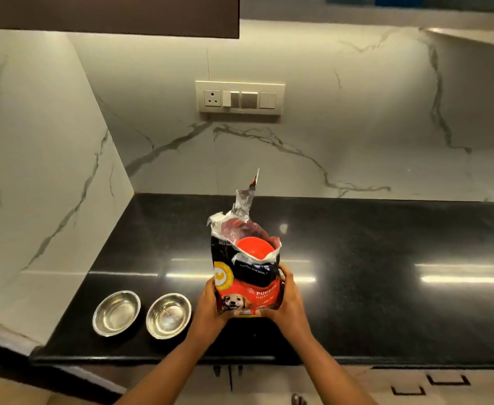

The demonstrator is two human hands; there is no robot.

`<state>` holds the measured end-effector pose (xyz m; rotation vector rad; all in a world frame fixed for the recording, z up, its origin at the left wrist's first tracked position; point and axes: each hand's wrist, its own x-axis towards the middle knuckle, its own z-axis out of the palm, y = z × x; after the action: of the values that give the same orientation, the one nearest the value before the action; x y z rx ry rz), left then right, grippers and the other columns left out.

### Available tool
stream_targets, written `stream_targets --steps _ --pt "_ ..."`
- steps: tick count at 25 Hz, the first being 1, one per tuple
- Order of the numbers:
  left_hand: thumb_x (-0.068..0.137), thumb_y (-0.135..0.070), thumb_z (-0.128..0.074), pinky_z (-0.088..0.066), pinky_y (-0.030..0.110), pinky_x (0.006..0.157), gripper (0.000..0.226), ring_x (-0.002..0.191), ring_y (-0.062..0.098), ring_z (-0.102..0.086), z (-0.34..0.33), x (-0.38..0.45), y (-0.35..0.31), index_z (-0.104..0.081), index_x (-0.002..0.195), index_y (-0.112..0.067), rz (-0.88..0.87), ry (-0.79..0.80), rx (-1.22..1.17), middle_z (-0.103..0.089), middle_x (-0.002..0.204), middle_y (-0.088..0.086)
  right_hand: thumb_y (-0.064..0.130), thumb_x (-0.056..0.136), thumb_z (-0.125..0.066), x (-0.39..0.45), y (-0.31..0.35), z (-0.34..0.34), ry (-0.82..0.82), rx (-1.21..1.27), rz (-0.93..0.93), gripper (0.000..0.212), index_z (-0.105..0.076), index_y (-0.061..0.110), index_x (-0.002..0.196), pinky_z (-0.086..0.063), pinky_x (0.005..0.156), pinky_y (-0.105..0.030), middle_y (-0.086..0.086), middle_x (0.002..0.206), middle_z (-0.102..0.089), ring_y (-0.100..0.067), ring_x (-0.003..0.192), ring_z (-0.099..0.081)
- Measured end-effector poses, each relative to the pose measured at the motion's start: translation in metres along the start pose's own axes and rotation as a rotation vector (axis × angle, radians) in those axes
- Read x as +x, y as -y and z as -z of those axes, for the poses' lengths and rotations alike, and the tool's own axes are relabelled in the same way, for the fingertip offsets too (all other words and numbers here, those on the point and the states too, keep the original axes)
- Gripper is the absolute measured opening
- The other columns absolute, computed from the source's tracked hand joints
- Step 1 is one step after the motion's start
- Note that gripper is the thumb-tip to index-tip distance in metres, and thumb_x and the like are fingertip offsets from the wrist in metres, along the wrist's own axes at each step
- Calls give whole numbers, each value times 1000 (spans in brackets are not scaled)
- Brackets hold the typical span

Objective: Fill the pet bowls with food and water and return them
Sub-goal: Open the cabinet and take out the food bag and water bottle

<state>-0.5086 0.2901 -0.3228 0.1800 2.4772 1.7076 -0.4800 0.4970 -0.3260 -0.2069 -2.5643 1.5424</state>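
Left hand [210, 306] and right hand [288, 302] nearest camera, each clasping lower side of upright black-and-red printed dog food bag [247, 276], top torn open, round red plastic scoop [254, 248] visible inside. Bag near front edge of glossy black granite countertop [386, 273]. 2 round empty stainless steel pet bowls [116, 313] [168, 316] just left of bag, side by side, close to front edge. White marble-veined backsplash [327, 127] behind, cream switch panel [240, 97] mounted centrally. Counter right of bag bare.
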Motion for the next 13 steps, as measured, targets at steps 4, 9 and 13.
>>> stream_targets --steps 4,9,13 --pt "63 -15 -90 -50 16 93 87 117 -3 -58 -2 5 13 -39 134 -22 18 13 15 -57 130 -7 34 51 -98 5 -16 3 0 -35 -2 113 -35 42 145 -55 100 -41 9 137 -58 -9 126 -58" --pt "66 -19 -88 -51 25 97 89 121 5 -57 -3 5 20 -36 138 -23 22 32 23 -57 132 -7 32 53 -99 3 -16 1 -14 -35 -15 112 -36 39 146 -55 101 -33 14 137 -58 -2 125 -57" --pt "63 -16 -90 -53 22 95 92 120 9 -59 -2 9 20 -36 137 -22 41 49 18 -57 132 -2 37 55 -98 2 -14 -1 -15 -15 -11 113 -35 36 149 -53 104 -33 13 141 -56 -4 129 -55"
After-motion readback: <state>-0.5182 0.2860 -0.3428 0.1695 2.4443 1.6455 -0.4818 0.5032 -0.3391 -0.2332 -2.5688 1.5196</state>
